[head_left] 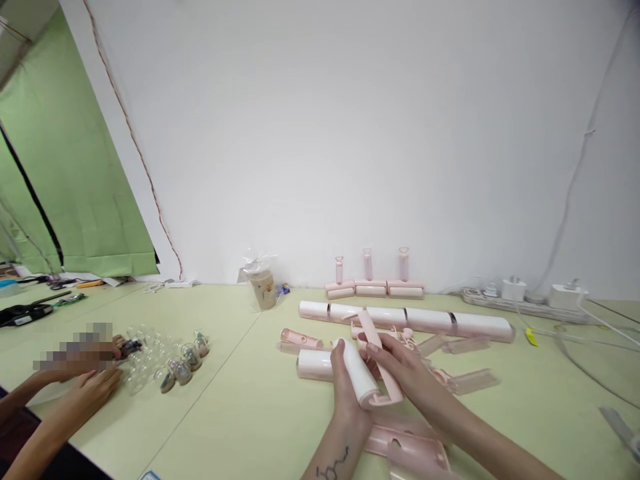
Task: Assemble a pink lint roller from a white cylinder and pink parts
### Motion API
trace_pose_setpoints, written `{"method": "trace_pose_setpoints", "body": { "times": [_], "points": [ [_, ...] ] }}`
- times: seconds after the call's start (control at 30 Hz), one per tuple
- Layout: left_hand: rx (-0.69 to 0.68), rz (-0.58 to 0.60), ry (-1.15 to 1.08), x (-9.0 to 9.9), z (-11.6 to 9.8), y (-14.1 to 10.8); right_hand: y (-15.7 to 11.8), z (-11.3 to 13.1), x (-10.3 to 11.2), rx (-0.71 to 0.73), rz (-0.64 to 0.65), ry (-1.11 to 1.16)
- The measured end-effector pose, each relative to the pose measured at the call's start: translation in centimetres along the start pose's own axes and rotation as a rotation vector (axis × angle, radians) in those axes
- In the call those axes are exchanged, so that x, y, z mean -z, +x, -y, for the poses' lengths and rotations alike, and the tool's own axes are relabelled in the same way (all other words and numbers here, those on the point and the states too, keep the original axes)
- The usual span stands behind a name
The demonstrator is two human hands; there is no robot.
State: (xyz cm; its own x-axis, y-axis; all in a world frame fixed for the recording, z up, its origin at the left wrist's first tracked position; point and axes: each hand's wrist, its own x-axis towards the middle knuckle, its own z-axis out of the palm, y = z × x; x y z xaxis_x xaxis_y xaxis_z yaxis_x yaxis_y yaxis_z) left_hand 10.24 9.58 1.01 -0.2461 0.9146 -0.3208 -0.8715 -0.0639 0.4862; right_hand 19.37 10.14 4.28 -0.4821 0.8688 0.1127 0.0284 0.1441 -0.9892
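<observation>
A white lint roller (361, 373) on a pink handle is being gripped by the left hand (345, 393), fingers wrapped around the roll, just above the table (240, 413). The pink handle (379, 357) is being pinched by the right hand (400, 370). Beyond, white refill rolls (407, 320) are lying in a row; a co-worker's hands (95, 383) are resting beside small glass domes (170, 360).

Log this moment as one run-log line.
left hand: grips white roll | right hand: holds pink handle | roll seated on handle, above table | co-worker's hands: by glass domes
</observation>
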Motion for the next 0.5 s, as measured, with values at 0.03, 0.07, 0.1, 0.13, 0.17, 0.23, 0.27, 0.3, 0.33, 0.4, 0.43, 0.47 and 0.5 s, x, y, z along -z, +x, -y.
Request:
{"method": "trace_pose_setpoints", "body": {
  "times": [0.03,0.07,0.1,0.13,0.17,0.23,0.27,0.3,0.33,0.4,0.43,0.47,0.5],
  "points": [
    [0.024,0.011,0.013,0.0,0.0,-0.1,0.0,-0.6,-0.3,-0.009,-0.046,-0.033],
    [0.045,0.017,0.025,0.1,0.1,-0.2,0.1,-1.1,-0.6,-0.003,-0.077,-0.063],
    [0.063,0.021,0.035,0.1,0.1,-0.3,0.2,-1.6,-0.7,0.015,-0.097,-0.084],
    [0.075,0.023,0.042,0.2,0.1,-0.4,0.2,-2.0,-0.7,0.033,-0.108,-0.095],
    [0.078,0.030,0.047,0.2,0.1,-0.4,0.3,-2.3,-0.6,0.047,-0.112,-0.102],
    [0.072,0.051,0.053,0.2,0.3,-0.4,0.4,-2.6,-0.4,0.056,-0.113,-0.109],
    [0.074,0.052,0.058,0.2,0.3,-0.4,0.4,-2.7,-0.3,0.052,-0.112,-0.107],
    [0.081,0.048,0.060,0.2,0.3,-0.3,0.5,-2.7,-0.1,0.047,-0.107,-0.100],
    [0.090,0.040,0.060,0.1,0.4,-0.3,0.5,-2.7,0.1,0.049,-0.094,-0.094],
    [0.113,0.026,0.048,-0.1,0.3,-0.4,0.6,-2.7,0.3,0.072,-0.076,-0.097],
    [0.120,0.021,0.038,-0.2,0.3,-0.4,0.7,-2.8,0.4,0.080,-0.068,-0.113],
    [0.127,0.019,0.032,-0.2,0.2,-0.5,0.7,-2.8,0.4,0.081,-0.066,-0.136],
    [0.140,0.018,0.036,-0.3,0.2,-0.5,0.7,-2.9,0.5,0.076,-0.066,-0.161]
  ]
}}
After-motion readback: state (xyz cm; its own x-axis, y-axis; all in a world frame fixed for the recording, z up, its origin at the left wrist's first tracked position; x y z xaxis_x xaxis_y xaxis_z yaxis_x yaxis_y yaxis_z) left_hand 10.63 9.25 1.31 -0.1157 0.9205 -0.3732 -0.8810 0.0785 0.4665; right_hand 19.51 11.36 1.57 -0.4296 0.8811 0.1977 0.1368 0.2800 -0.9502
